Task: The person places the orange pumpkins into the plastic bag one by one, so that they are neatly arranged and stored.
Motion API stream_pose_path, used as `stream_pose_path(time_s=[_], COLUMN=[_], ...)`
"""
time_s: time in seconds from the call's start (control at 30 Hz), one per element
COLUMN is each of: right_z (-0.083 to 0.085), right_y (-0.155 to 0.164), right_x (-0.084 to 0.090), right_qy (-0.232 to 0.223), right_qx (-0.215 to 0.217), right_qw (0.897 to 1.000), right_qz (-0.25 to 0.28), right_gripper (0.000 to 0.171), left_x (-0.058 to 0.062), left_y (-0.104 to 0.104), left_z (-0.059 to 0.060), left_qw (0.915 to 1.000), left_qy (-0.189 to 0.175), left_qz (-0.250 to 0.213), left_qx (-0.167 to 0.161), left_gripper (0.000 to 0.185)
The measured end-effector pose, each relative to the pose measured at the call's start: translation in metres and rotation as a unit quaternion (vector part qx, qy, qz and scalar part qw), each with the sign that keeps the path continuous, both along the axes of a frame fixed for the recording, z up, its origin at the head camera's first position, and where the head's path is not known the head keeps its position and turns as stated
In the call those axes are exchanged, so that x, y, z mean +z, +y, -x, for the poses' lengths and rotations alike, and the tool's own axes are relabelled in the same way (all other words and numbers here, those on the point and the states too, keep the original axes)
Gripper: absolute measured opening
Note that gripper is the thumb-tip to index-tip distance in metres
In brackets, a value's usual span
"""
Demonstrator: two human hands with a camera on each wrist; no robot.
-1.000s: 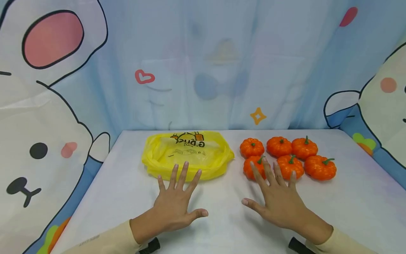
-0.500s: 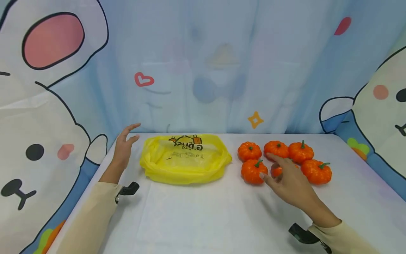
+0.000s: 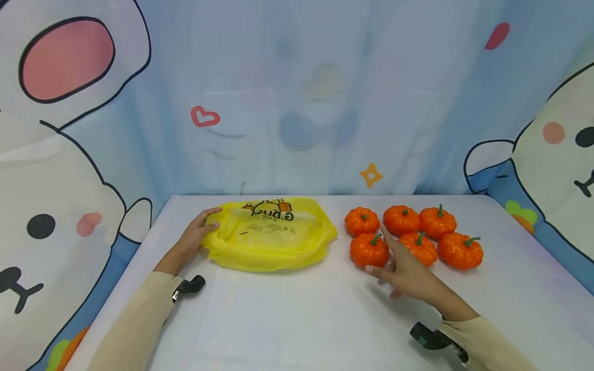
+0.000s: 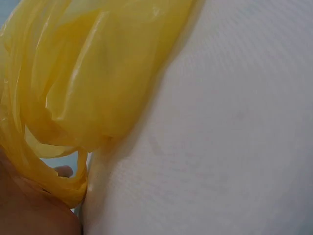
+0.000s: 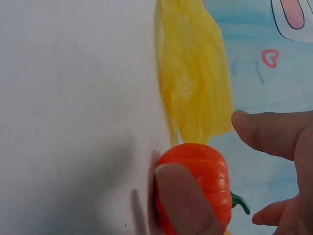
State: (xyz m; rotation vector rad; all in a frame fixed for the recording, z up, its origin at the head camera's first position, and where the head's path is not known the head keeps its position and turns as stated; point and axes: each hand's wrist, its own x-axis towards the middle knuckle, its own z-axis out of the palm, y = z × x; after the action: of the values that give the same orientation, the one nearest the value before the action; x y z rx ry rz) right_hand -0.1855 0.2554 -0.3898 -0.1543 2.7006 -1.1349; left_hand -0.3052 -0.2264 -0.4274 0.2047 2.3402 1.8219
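five pumpkins [image 3: 413, 234] | right hand [image 3: 406, 275] touches front-left pumpkin [image 3: 368, 251] | left hand [image 3: 192, 239] holds yellow bag [image 3: 271, 234]

Head overview; wrist close-ups, shared bag [image 3: 269, 234]

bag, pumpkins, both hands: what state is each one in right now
yellow bag: lying crumpled on the table, mouth slack
left hand: holding the bag's left edge
six pumpkins: upright, clustered, stems up
front-left pumpkin: on the table, thumb against it
right hand: closing around that pumpkin
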Motion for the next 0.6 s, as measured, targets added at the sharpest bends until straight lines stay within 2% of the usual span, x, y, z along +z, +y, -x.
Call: stream_pose_path(time_s=[0.23, 0.4, 0.6], right_z=[0.011, 0.018, 0.021], right_y=[0.001, 0.001, 0.0], right_x=[-0.01, -0.021, -0.031], right_qy=[0.003, 0.015, 0.005], right_qx=[-0.004, -0.022, -0.05], right_qw=[0.999, 0.999, 0.998], right_qz=[0.043, 0.031, 0.03], right_gripper=[0.107, 0.106, 0.1], left_x=[0.002, 0.004, 0.001], left_y=[-0.002, -0.001, 0.0], left_z=[-0.004, -0.005, -0.004], left_qw=[1.0, 1.0, 1.0], left_qy=[0.0, -0.003, -0.004], left_qz=[-0.007, 0.0, 0.003], left_qx=[-0.001, 0.004, 0.002], left_gripper=[0.053, 0.053, 0.054])
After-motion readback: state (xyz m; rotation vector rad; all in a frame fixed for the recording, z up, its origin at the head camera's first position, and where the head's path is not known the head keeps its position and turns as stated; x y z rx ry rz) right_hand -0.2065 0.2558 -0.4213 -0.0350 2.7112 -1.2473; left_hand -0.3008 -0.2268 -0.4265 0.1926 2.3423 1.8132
